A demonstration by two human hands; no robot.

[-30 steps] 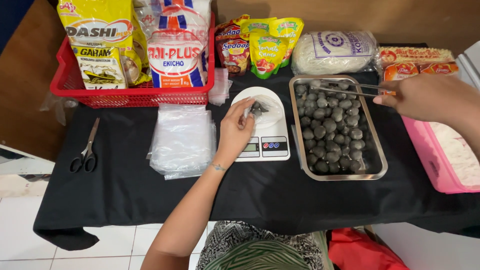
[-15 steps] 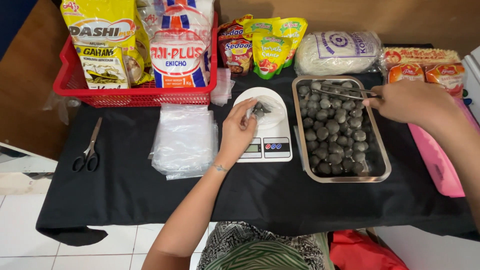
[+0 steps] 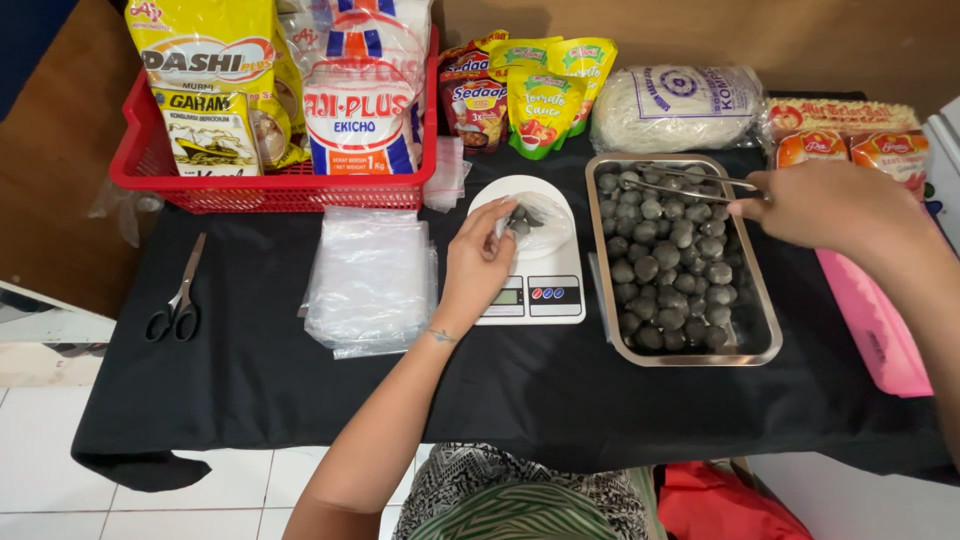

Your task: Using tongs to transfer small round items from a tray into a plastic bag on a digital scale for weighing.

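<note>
My left hand [image 3: 476, 262] holds open a small clear plastic bag [image 3: 532, 222] that rests on a white digital kitchen scale [image 3: 530, 262]; a few grey balls lie inside the bag. My right hand [image 3: 820, 203] grips metal tongs [image 3: 680, 182] whose tips reach over the far left corner of a steel tray [image 3: 764, 300]. The tray is filled with several grey balls [image 3: 665, 262].
A stack of clear plastic bags [image 3: 370, 278] lies left of the scale, scissors [image 3: 172, 296] further left. A red basket [image 3: 140, 170] of seasoning packets stands at the back left. Sauce pouches [image 3: 520, 90], noodle packs [image 3: 675, 105] and a pink container [image 3: 875, 320] border the tray.
My right hand has moved the tongs left over the tray, from near its right edge toward the far left corner. The left hand stays on the bag.
</note>
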